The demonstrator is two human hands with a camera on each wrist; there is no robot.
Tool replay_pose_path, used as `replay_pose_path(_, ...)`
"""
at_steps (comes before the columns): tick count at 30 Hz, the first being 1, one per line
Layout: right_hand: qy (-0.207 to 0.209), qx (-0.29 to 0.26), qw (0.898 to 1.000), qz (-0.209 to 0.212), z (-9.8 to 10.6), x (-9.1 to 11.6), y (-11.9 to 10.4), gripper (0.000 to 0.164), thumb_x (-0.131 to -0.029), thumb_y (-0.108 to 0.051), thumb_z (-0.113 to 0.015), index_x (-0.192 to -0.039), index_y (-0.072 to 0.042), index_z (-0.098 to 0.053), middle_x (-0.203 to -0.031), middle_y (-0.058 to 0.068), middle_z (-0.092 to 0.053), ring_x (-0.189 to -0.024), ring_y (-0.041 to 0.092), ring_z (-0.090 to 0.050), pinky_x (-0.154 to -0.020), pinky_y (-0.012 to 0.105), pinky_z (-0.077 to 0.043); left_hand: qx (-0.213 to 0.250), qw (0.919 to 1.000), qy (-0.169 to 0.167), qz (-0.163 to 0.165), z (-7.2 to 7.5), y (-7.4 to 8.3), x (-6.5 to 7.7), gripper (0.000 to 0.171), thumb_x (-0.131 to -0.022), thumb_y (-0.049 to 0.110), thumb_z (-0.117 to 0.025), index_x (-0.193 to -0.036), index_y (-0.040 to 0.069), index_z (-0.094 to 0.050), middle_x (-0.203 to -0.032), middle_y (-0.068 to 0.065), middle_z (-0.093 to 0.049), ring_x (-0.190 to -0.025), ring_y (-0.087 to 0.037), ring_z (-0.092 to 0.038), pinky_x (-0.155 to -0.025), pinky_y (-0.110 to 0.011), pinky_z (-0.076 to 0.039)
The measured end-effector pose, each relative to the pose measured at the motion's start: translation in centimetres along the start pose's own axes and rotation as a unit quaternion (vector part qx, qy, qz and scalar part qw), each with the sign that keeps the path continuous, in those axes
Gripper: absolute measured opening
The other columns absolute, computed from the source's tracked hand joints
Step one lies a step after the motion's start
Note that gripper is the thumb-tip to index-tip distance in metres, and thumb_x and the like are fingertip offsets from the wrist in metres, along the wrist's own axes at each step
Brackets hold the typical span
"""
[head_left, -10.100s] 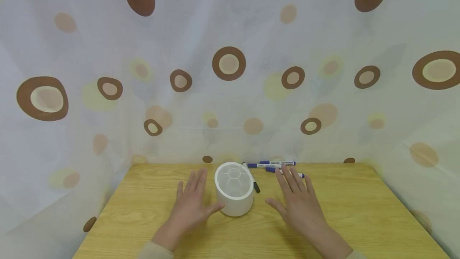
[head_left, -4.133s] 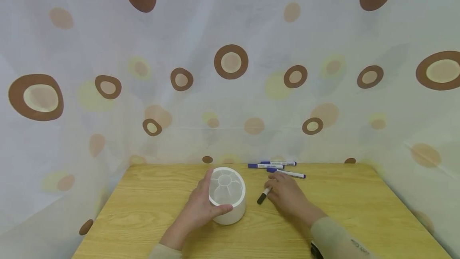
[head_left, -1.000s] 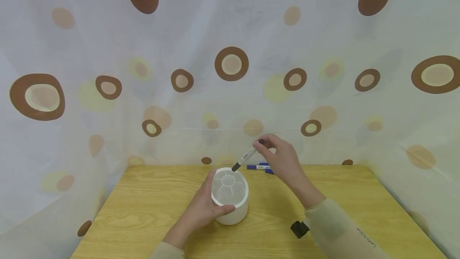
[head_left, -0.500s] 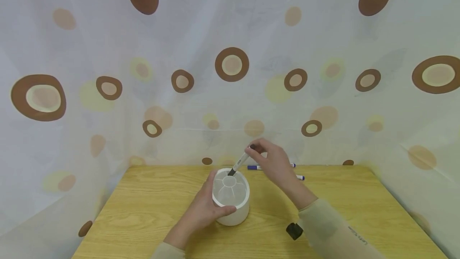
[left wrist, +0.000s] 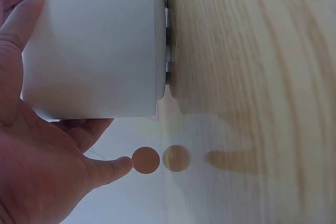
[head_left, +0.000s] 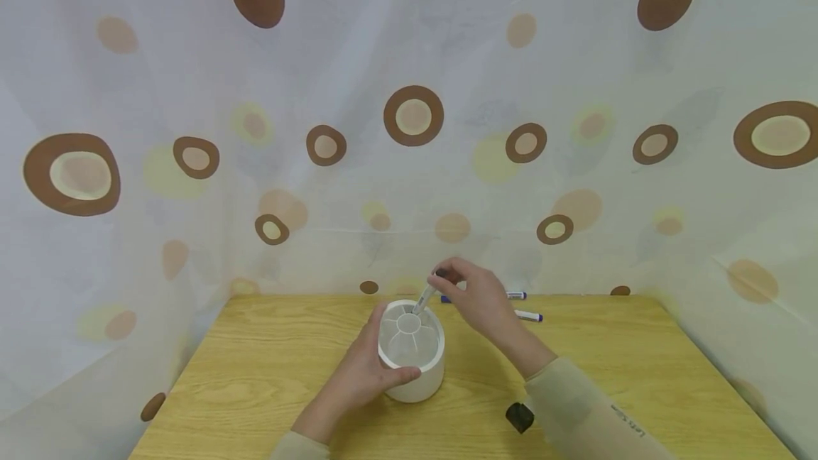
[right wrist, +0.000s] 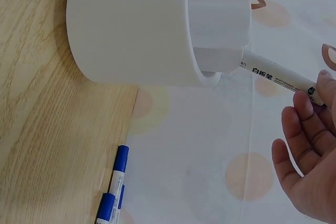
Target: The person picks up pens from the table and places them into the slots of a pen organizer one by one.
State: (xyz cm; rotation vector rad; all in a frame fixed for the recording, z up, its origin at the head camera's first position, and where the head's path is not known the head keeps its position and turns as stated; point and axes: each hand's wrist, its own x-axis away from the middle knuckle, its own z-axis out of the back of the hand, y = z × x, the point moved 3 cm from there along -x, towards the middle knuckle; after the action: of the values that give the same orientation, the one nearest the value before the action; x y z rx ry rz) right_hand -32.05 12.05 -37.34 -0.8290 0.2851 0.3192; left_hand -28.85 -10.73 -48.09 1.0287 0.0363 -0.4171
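Note:
A white round pen holder (head_left: 417, 387) with a divided inside stands on the wooden table. My left hand (head_left: 364, 368) holds its left side, with the thumb across the front near the rim; in the left wrist view the thumb and fingers spread around the white wall (left wrist: 89, 51). Between thumb and fingertips, my right hand (head_left: 479, 300) pinches a white whiteboard marker (head_left: 424, 299) near its upper end. The marker slants down, its dark-capped lower end now inside a rear compartment. In the right wrist view, the marker's printed barrel (right wrist: 273, 73) enters beside the inner dividers.
Behind the right hand, blue-capped whiteboard markers (head_left: 529, 316) lie near the table's back edge, partly covered by that hand. A small black block (head_left: 520, 417) sits beside the right sleeve. A spotted curtain (head_left: 409, 183) hangs behind and at both sides of the table.
Over the last second the right hand has moved down and left, lowering the marker from the rim into the pen holder. The left hand keeps its hold on the pen holder.

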Motion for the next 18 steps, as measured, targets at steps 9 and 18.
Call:
replay_pose_path(9, -0.015, 0.009, 1.0, -0.011, -0.3, 0.1, 0.4, 0.027, -0.109, -0.037, -0.073, -0.129, -0.019, -0.077, -0.098, -0.009, -0.075, -0.086, 0.015, -0.068, -0.077, 0.039, -0.058, 0.002, 1.0, -0.002, 0.003, 0.0, 0.0, 0.2, 0.121, -0.081, 0.041, -0.101, -0.172, 0.024, -0.023, -0.155, -0.014, -0.054, -0.136, -0.039, -0.059, -0.11, -0.069, -0.05)
replay_pose_path(18, -0.016, 0.029, 0.999, -0.024, 1.1, 0.8, 2.4, 0.034, -0.11, -0.04, -0.07, -0.137, -0.018, -0.074, -0.103, -0.006, -0.076, -0.104, 0.022, -0.07, -0.087, 0.049, -0.06, -0.001, 1.0, 0.001, 0.004, 0.1, 0.1, 0.0, 0.12, -0.08, 0.041, -0.101, -0.171, 0.027, -0.025, -0.153, -0.012, -0.056, -0.136, -0.037, -0.059, -0.111, -0.068, -0.049)
